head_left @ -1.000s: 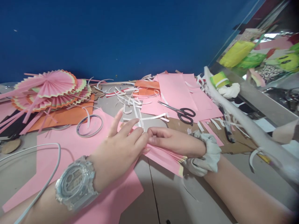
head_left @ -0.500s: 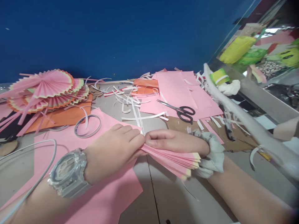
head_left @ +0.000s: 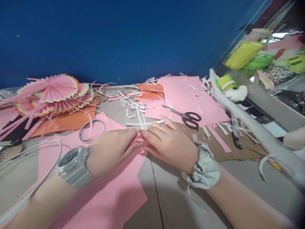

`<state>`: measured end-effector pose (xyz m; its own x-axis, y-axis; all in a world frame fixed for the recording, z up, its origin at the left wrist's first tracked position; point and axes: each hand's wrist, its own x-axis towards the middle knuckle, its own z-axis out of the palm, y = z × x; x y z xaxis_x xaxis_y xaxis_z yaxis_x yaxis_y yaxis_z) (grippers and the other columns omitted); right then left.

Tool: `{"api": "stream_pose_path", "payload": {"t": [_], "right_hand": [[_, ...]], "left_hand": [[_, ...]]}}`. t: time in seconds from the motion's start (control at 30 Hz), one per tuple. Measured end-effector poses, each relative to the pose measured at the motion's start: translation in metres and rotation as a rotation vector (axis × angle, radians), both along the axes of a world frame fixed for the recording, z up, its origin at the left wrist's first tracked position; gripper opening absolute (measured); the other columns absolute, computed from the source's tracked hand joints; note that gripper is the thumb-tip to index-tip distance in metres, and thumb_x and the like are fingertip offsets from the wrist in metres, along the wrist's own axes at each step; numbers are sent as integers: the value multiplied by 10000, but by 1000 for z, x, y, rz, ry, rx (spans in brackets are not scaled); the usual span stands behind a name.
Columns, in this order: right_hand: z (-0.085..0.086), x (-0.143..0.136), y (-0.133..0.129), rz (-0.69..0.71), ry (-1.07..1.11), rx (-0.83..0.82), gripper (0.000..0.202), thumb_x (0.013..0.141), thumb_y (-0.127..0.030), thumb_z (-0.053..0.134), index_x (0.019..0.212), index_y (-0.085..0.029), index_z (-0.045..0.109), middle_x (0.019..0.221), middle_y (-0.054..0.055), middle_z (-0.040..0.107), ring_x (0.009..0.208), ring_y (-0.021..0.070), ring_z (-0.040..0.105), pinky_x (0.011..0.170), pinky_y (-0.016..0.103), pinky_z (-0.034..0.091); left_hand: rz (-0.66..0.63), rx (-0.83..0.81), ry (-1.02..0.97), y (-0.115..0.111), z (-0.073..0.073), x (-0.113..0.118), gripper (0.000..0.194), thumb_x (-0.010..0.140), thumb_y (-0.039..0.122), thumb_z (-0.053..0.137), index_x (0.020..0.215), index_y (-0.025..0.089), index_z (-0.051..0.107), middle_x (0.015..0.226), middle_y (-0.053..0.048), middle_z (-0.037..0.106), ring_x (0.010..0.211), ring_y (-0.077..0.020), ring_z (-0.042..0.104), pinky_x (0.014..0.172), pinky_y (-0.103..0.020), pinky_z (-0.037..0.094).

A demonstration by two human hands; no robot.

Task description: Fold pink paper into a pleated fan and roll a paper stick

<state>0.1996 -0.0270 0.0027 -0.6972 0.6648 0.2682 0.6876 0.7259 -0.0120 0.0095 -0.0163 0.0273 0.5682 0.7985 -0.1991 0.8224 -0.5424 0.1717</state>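
"Pink pleated rosettes (head_left: 60,87) lead us off at the far left, edged in orange and pale yellow, piled above an orange sheet (head_left: 66,122)!"

"And a white cable (head_left: 61,149) loops just in front of them, then runs down across the left forearm (head_left: 52,194)."

"Clear plastic watch (head_left: 73,162) strapped there, and beyond it a thin hoop (head_left: 80,133) lying on a big pink sheet (head_left: 128,190). What's the left hand (head_left: 109,148) up to?"

"Pinching! Thumb and curled fingers together on the folded pink paper (head_left: 138,137), only a few layers peeping out between the two hands."

"So our paper is dead centre, over the big sheet's right side, white strips (head_left: 140,116) scattered behind it. And the right hand (head_left: 169,144)?"

"Meeting it from the other side! Index finger and thumb have the paper in their grip, the outer fingers fanned loosely. Most of the paper is hidden, mind."

"Beyond that hand, black-handled scissors (head_left: 176,112), blades toward the left, resting on loose pink sheets (head_left: 178,92)."

"Grey-green scrunchie (head_left: 205,165) on the right arm, brown cardboard (head_left: 214,148) behind it, a cutter knife (head_left: 235,140) on top."

"And a long pale tube (head_left: 247,124) slants past, yellow and green bundles (head_left: 244,55) up beyond!"
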Motion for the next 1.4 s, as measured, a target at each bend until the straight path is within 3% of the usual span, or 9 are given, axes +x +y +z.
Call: {"api": "stream_pose_path", "payload": {"t": [0.07,0.2,0.33,0.6,0.93,1.13,1.23,1.4], "right_hand": [[-10,-2,3,1,-34,-61,329,915,-355,329,1057,-139,532,810,64,612,795,204,537,797,379,350],[-17,1,6,-3,-43,-195,390,898,-470,306,917,-157,537,761,49,593,688,185,532,608,304,328],[-16,3,5,8,-51,-253,374,906,-461,294,887,-166,522,764,45,598,687,173,539,589,285,308],[-21,4,4,1,-94,-177,344,907,-443,322,869,-168,524,728,25,600,650,159,550,549,282,274],[-19,5,5,28,-110,-120,267,917,-349,350,834,-169,528,701,18,592,633,139,530,556,291,268],[-19,9,4,-28,-150,-105,168,893,-217,387,801,-182,524,666,2,582,603,128,514,532,285,237],[-18,13,6,-63,-151,-138,175,897,-249,389,793,-190,517,647,-7,578,592,125,522,518,271,233],[-13,19,10,-99,-106,-235,250,924,-329,316,845,-202,517,662,-9,597,600,129,554,524,251,262]], "left_hand": [[-10,-32,-20,1,-1,-1,440,880,555,208,755,203,441,695,-10,582,586,-178,559,494,-261,321],[-54,-96,-68,3,-5,-4,480,864,593,195,751,207,456,686,0,586,590,-174,557,501,-258,313],[-114,-150,-97,4,-7,-6,478,898,525,162,743,199,474,666,-4,583,582,-162,551,506,-256,315],[-153,-93,-76,4,-12,-6,505,886,556,150,737,195,470,651,-6,585,546,-161,544,472,-253,295],[-163,-67,-79,5,-14,-4,485,903,525,131,721,203,444,639,9,563,562,-162,544,481,-252,279],[-139,-66,-67,7,-16,-5,444,903,507,188,729,197,453,660,2,547,592,-165,535,496,-258,284],[-127,-122,-78,11,-13,-10,407,888,507,260,749,192,477,706,-8,559,626,-163,534,520,-254,306],[-93,-140,-65,18,0,-22,361,847,512,360,699,198,457,618,22,514,516,-130,454,477,-239,260]]}}
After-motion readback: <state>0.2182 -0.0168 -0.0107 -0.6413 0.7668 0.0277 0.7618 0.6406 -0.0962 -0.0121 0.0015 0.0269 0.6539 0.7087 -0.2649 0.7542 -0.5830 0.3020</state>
